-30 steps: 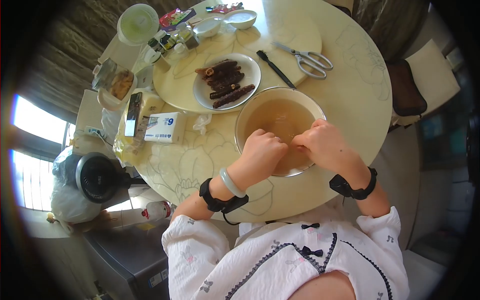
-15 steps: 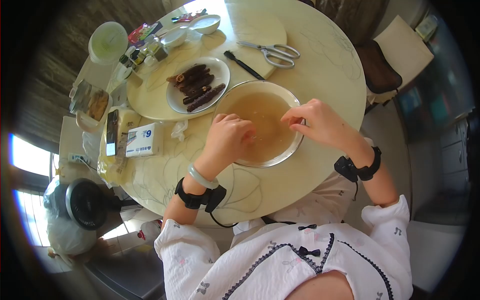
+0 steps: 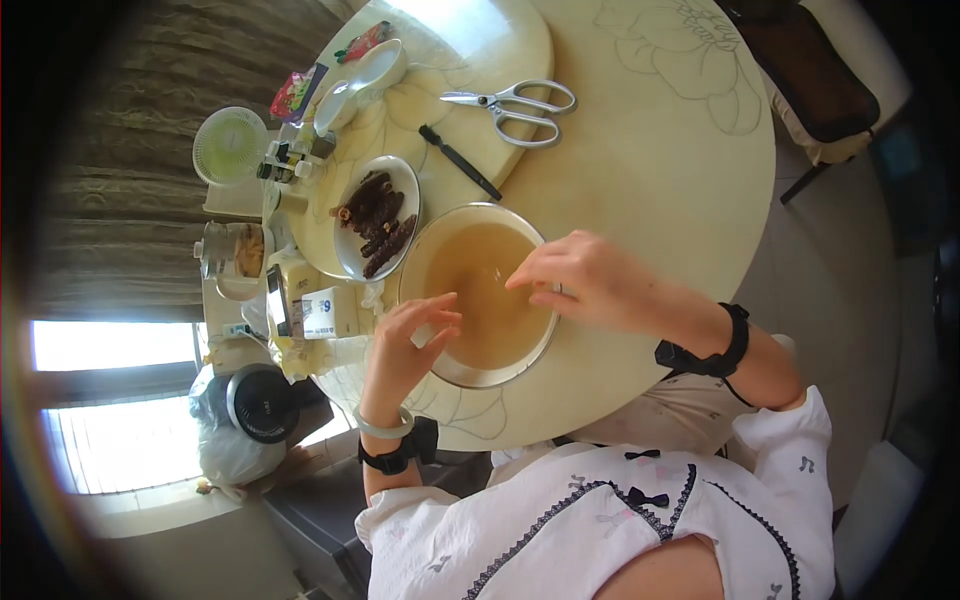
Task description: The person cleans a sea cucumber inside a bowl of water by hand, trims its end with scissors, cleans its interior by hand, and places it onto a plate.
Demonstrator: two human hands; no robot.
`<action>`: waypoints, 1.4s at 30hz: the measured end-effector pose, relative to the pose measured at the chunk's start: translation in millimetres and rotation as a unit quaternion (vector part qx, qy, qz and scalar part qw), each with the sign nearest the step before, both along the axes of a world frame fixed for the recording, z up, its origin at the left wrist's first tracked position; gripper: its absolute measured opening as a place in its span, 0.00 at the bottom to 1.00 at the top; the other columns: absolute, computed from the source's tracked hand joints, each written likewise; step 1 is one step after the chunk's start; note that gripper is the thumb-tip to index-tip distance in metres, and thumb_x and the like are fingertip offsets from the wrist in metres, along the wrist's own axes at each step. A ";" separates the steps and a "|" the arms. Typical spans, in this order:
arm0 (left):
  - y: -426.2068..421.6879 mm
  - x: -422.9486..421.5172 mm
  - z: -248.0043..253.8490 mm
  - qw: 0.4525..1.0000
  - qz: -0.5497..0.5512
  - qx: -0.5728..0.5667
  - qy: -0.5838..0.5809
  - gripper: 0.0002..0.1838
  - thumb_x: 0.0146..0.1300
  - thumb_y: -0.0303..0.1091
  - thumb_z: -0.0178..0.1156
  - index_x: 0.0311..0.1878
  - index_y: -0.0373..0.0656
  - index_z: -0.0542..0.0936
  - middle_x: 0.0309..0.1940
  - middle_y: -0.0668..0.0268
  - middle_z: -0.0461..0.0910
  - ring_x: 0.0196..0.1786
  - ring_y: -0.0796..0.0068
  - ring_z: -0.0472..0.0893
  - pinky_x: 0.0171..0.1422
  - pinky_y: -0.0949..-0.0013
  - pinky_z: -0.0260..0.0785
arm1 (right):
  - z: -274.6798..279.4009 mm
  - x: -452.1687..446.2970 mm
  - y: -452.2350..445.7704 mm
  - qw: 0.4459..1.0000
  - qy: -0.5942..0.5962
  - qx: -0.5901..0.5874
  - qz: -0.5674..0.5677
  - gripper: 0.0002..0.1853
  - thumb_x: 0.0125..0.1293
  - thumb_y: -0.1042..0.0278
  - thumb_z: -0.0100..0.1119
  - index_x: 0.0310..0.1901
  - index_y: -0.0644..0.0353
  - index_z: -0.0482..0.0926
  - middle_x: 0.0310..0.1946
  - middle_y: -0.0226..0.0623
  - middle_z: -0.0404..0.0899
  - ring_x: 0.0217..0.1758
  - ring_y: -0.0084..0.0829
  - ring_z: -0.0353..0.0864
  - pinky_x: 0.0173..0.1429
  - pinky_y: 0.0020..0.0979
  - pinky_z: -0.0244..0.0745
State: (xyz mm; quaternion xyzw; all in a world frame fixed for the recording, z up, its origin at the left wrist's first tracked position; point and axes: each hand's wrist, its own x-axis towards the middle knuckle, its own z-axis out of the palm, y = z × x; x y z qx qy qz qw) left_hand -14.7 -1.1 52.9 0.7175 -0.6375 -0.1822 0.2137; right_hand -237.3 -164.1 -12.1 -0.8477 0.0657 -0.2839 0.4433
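A wide bowl [image 3: 408,262] of cloudy, light-brown liquid [image 3: 490,325] stands near the table's front edge. At its left rim is my left hand [image 3: 405,340], thumb and fingers curved but apart, with nothing seen between them. Over the right side of the bowl reaches my right hand [image 3: 580,280], slightly blurred, its fingers stretched out and apart from the thumb; I see nothing held there. Behind the bowl, a white plate [image 3: 408,180] bears several dark-brown, wrinkled, elongated pieces [image 3: 378,215]. A black-handled brush [image 3: 460,162] and scissors [image 3: 510,108] lie beyond the bowl.
On the left of the round table [image 3: 650,200] are a tissue pack [image 3: 328,312], a glass pot [image 3: 235,250], small jars [image 3: 285,160] and a green-white basket [image 3: 229,146]. White bowls [image 3: 380,70] stand farther back. A black fan [image 3: 262,403] is at lower left, a chair [image 3: 825,75] at upper right.
My head view has turned and shifted. My left hand has drawn back from over the liquid to the left rim, fingers opening. My right hand has stretched its fingers over the bowl.
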 end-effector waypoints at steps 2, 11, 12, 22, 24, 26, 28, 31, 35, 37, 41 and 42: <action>-8.6 -7.5 8.5 1.000 0.008 -0.002 -0.025 0.20 0.52 0.20 0.69 0.51 0.42 0.84 0.34 0.66 0.87 0.45 0.64 0.82 0.54 0.63 0.73 | -1.7 3.5 -6.3 0.999 -0.036 0.013 0.002 0.16 0.58 0.77 0.68 0.48 0.56 0.83 0.50 0.37 0.83 0.50 0.38 0.83 0.53 0.35 0.77; -5.5 -21.7 1.6 0.997 0.074 0.018 0.019 0.20 0.54 0.16 0.65 0.52 0.40 0.83 0.42 0.60 0.85 0.45 0.61 0.82 0.52 0.65 0.74 | 0.7 1.7 -11.6 0.939 0.128 0.309 -0.080 0.35 0.62 0.69 0.68 0.68 0.58 0.63 0.57 0.45 0.71 0.45 0.33 0.81 0.44 0.31 0.78; -2.8 -25.2 -3.8 0.996 0.082 0.022 0.028 0.20 0.54 0.16 0.65 0.52 0.40 0.83 0.42 0.60 0.85 0.45 0.61 0.82 0.52 0.65 0.74 | 1.3 1.1 -12.4 0.902 0.176 0.390 -0.062 0.37 0.63 0.68 0.67 0.70 0.60 0.59 0.57 0.46 0.71 0.42 0.29 0.82 0.42 0.29 0.79; 5.5 -53.5 30.2 0.986 0.154 0.021 0.058 0.28 0.55 0.18 0.63 0.62 0.42 0.76 0.61 0.48 0.74 0.57 0.46 0.76 0.60 0.56 0.72 | -7.0 15.3 11.8 0.737 0.279 0.616 0.001 0.40 0.66 0.71 0.57 0.75 0.62 0.46 0.59 0.49 0.70 0.43 0.36 0.86 0.37 0.30 0.90; 7.6 -55.1 45.7 0.986 0.155 0.018 0.053 0.29 0.55 0.18 0.63 0.62 0.42 0.75 0.62 0.48 0.73 0.58 0.46 0.76 0.60 0.56 0.71 | -5.7 10.9 11.3 0.733 0.257 0.630 0.024 0.37 0.66 0.72 0.53 0.74 0.62 0.50 0.59 0.47 0.72 0.44 0.34 0.86 0.36 0.31 0.90; 8.5 -57.8 57.7 0.987 0.151 0.018 0.048 0.29 0.55 0.18 0.63 0.63 0.43 0.75 0.63 0.48 0.72 0.58 0.46 0.76 0.60 0.55 0.71 | -0.3 -1.2 8.8 0.723 0.262 0.639 0.027 0.36 0.66 0.72 0.54 0.74 0.61 0.51 0.58 0.47 0.72 0.45 0.34 0.85 0.36 0.31 0.90; 8.4 -63.3 69.5 0.983 0.162 -0.002 0.082 0.25 0.58 0.16 0.62 0.60 0.44 0.79 0.59 0.53 0.75 0.56 0.52 0.78 0.59 0.59 0.72 | 5.8 -16.5 6.0 0.711 0.269 0.649 0.033 0.36 0.65 0.73 0.54 0.73 0.60 0.53 0.58 0.46 0.73 0.46 0.34 0.85 0.35 0.31 0.89; 4.2 -82.8 92.9 0.977 0.156 0.004 0.148 0.22 0.58 0.15 0.61 0.56 0.44 0.81 0.51 0.55 0.78 0.51 0.54 0.79 0.54 0.61 0.74 | 34.9 -51.3 0.6 0.706 0.276 0.652 0.023 0.34 0.64 0.74 0.52 0.72 0.60 0.56 0.55 0.45 0.76 0.45 0.33 0.85 0.35 0.31 0.89; -23.7 -129.3 117.0 0.978 0.046 -0.049 0.196 0.19 0.57 0.15 0.61 0.52 0.43 0.83 0.44 0.56 0.79 0.49 0.56 0.80 0.51 0.62 0.74 | 87.4 -114.8 -4.8 0.722 0.278 0.633 -0.013 0.34 0.62 0.75 0.51 0.71 0.64 0.56 0.52 0.46 0.76 0.37 0.32 0.86 0.33 0.29 0.88; -43.6 -161.7 127.8 0.986 -0.015 -0.061 0.155 0.19 0.57 0.16 0.62 0.51 0.44 0.83 0.44 0.56 0.79 0.49 0.56 0.79 0.51 0.61 0.74 | 94.6 -153.9 -2.6 0.730 0.246 0.636 -0.030 0.34 0.62 0.75 0.51 0.71 0.64 0.56 0.52 0.46 0.76 0.35 0.32 0.85 0.32 0.29 0.88; -77.2 -226.3 142.3 0.987 -0.121 -0.046 0.100 0.18 0.56 0.21 0.66 0.51 0.45 0.83 0.46 0.56 0.78 0.52 0.55 0.77 0.55 0.59 0.72 | 103.6 -231.0 5.2 0.746 0.177 0.636 -0.084 0.34 0.61 0.74 0.51 0.71 0.64 0.57 0.52 0.47 0.76 0.32 0.31 0.86 0.30 0.29 0.87; -81.2 -240.0 138.4 0.986 -0.124 -0.027 0.105 0.18 0.56 0.22 0.66 0.51 0.45 0.83 0.47 0.55 0.78 0.53 0.55 0.76 0.57 0.58 0.72 | 105.4 -260.7 21.4 0.738 0.159 0.647 -0.109 0.34 0.61 0.74 0.51 0.71 0.64 0.57 0.52 0.47 0.76 0.32 0.31 0.86 0.30 0.29 0.87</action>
